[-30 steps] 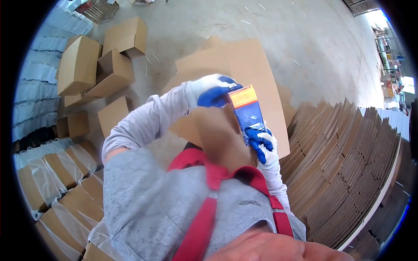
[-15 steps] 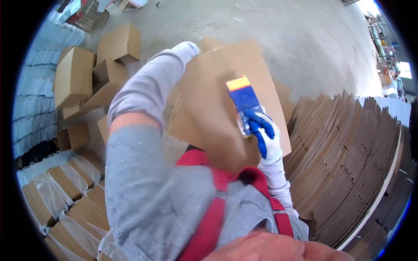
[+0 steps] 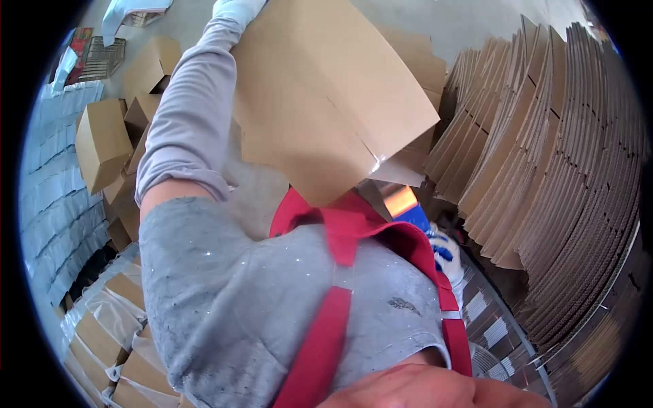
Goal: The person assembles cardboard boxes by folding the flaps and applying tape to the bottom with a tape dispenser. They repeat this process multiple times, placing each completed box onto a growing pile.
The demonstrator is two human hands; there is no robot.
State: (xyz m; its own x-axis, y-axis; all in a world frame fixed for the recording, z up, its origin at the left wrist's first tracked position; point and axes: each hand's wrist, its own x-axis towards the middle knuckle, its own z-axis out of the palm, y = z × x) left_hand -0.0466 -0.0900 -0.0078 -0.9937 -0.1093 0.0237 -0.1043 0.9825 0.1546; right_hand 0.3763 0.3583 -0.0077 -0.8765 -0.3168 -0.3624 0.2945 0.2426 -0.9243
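A large brown cardboard box [image 3: 326, 88] is tilted in front of my chest. At its far left edge my gloved left hand [image 3: 238, 9] grips it; the frame's top cuts off part of that hand, and its fingers are mostly hidden. A short strip of clear tape [image 3: 376, 162] shines at the near right edge of the box. My right hand [image 3: 445, 250], in a white and blue glove, is closed around a blue tape dispenser [image 3: 412, 212] with an orange end. The dispenser is apart from the box, low beside my right side, and my red strap partly covers the hand.
Flattened cardboard sheets [image 3: 544, 156] stand in a long row on the right. Several open boxes [image 3: 105, 146] sit on the left floor, near stacked white-wrapped bundles [image 3: 51, 170]. Plastic-covered boxes [image 3: 102, 333] lie lower left. A wire basket [image 3: 102, 60] is farther off.
My right hand has pulled the tape dispenser down off the box toward my side. The box has turned and tilted, with my left hand still at its far edge. The camera view has shifted.
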